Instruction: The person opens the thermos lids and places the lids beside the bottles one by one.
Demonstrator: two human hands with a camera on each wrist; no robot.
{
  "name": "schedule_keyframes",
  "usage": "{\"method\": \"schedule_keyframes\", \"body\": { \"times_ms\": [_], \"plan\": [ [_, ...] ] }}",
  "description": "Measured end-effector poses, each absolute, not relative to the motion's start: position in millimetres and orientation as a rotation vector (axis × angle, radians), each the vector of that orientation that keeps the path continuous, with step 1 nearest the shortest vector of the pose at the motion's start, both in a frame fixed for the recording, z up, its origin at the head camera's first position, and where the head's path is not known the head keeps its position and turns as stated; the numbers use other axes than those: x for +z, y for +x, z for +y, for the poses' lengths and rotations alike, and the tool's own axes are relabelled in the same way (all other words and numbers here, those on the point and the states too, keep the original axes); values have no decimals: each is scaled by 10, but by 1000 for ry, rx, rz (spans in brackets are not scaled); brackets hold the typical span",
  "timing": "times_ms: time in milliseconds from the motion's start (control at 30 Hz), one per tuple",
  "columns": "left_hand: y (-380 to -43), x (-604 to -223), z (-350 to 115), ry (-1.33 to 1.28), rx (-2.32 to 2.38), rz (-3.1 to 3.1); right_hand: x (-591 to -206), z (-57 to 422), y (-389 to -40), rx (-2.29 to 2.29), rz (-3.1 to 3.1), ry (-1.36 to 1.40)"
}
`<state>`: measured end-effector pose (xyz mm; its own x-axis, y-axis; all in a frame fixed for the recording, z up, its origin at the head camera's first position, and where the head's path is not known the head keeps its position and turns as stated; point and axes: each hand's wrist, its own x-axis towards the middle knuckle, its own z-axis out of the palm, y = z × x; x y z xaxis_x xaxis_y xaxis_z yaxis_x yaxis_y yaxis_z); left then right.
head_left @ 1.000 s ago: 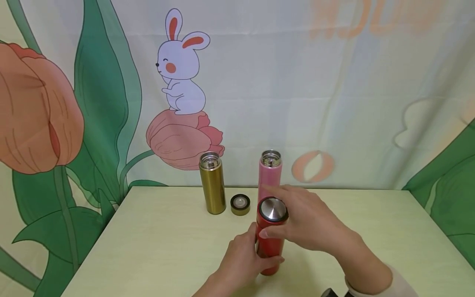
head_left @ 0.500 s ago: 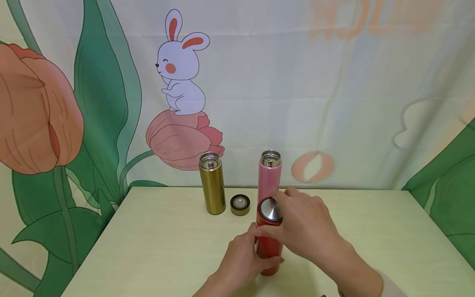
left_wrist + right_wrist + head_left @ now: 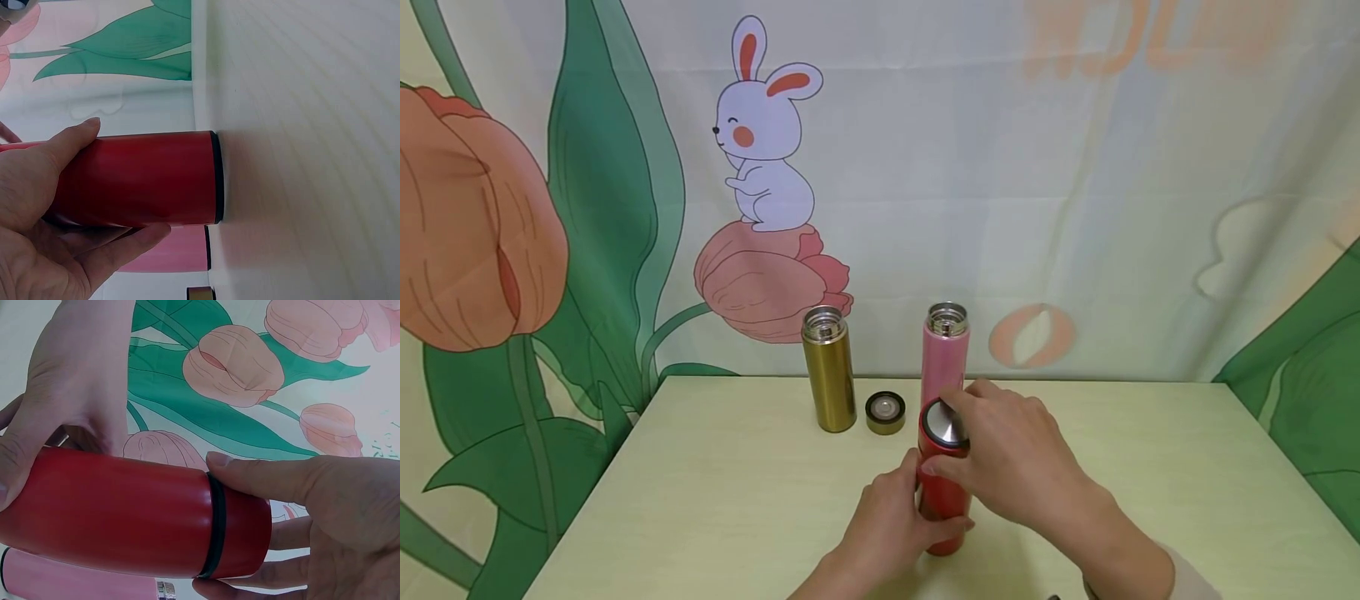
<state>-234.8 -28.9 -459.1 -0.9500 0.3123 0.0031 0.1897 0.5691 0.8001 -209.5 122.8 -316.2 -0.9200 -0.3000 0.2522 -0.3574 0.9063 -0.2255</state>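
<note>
A red thermos bottle [image 3: 945, 496] stands upright on the table, its silver-topped lid [image 3: 944, 423] in place. My left hand [image 3: 891, 521] grips the bottle's body from the left, thumb on the near side; the left wrist view shows the base on the table. My right hand [image 3: 1015, 446] holds the red lid from the right, with the thumb [image 3: 250, 475] over the black ring between lid and body. Just behind stands a pink bottle [image 3: 944, 358] with no lid, its lower part hidden by the red bottle and my right hand.
A gold bottle [image 3: 830, 375] without a lid stands at the back of the table [image 3: 700, 483]. Beside it a gold lid [image 3: 886, 414] lies with its inner side up. A printed cloth [image 3: 880, 167] hangs behind the table's back edge.
My right hand has turned about the lid; its thumb has shifted left and the wrist has come lower and nearer. My left hand and the bottle's body have stayed in place.
</note>
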Motion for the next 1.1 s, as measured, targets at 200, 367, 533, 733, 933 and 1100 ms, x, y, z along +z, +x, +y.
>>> {"method": "schedule_keyframes", "body": {
  "times_ms": [200, 367, 533, 733, 933, 1100],
  "plan": [
    [-2345, -4604, -298, 456, 1326, 2673, -3147, 1257, -2107, 435, -2847, 581],
    [-2344, -4605, -303, 466, 1336, 2664, -3136, 1280, -2126, 478, -2855, 644],
    [-2342, -4605, -304, 472, 1336, 2668, -3126, 1300, -2135, 535, -2873, 685],
    [-2342, -4607, -303, 481, 1335, 2671, -3112, 1320, -2144, 568, -2882, 753],
    [-2345, -4601, -297, 476, 1333, 2666, -3091, 1351, -2161, 644, -2928, 772],
    [-2343, -4607, -294, 490, 1332, 2686, -3084, 1372, -2177, 683, -2929, 819]
  ]
}}
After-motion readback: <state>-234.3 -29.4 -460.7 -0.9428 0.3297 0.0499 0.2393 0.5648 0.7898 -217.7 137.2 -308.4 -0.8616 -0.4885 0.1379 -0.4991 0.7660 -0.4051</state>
